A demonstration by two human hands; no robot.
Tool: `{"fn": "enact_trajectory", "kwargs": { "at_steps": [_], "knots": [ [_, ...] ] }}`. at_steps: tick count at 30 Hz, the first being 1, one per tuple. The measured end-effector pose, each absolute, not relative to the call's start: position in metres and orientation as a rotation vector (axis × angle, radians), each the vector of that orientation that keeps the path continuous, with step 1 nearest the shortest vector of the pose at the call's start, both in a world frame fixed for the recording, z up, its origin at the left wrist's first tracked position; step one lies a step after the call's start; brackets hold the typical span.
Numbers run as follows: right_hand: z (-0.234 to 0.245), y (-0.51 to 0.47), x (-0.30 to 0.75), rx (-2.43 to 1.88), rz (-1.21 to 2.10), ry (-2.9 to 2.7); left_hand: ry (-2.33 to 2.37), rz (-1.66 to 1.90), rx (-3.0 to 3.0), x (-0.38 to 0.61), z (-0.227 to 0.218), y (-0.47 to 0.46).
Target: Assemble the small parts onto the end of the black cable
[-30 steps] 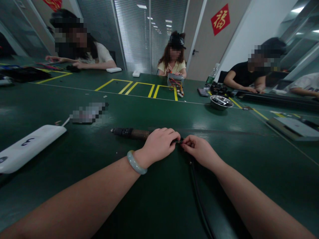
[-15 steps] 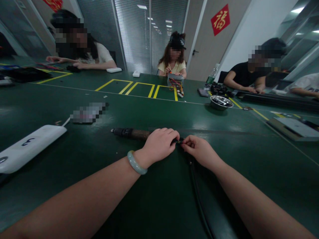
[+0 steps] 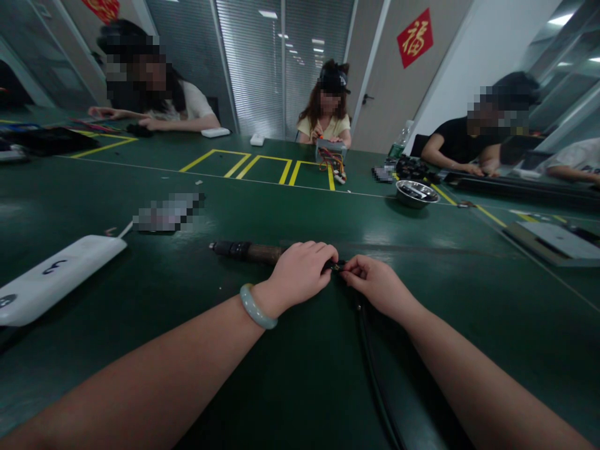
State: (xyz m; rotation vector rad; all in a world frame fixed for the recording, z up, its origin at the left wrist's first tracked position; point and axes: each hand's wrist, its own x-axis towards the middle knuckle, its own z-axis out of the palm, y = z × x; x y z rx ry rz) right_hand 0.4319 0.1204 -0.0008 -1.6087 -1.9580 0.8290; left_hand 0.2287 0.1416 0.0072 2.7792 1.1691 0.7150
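Electric screwdriver [image 3: 246, 251] lies on its side on the green table [image 3: 290, 375], nose end pointing left, straight ahead of the wearer. Dark barrel, brownish mid-section; the rear end is hidden under the left hand [image 3: 302, 270].

Left hand: closed over the rear of the tool, knuckles up, pinning it to the table. A pale bangle [image 3: 255, 307] sits on that wrist.

Right hand [image 3: 377, 284]: thumb and forefinger pinched shut on a small dark fitting at the joint, where the black cable [image 3: 375, 375] meets the tool. The fitting is too small and too shaded to say whether it is a plug, a collar or a screw. The fingertips of both hands nearly touch there.

The cable runs from the joint back toward the wearer and leaves the frame at the bottom edge.

Risks, as judged from this frame:
- The pinch on the fitting is narrow; a slip would let the part drop onto the dark table, where it would be hard to see.
- The tool is round and held at one end only, so twisting force at the joint could roll or swing the free nose end.
- The right forearm lies just beside the cable; a drag could tug the joint.

Surroundings: white oblong device [image 3: 56, 275] to the left, well apart; metal bowl [image 3: 416, 192] far right; yellow tape outlines [image 3: 262, 165] beyond; other people are seated at the far edge, busy with their own parts.
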Motion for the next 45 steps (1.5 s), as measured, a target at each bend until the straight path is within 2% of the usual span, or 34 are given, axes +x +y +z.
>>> {"fn": "enact_trajectory", "kwargs": {
  "at_steps": [45],
  "knots": [
    [0.0011,0.1195,0.4312,-1.608,0.861,-1.941,1.186,0.702,2.785,0.229,0.0064,0.1419]
  ]
}}
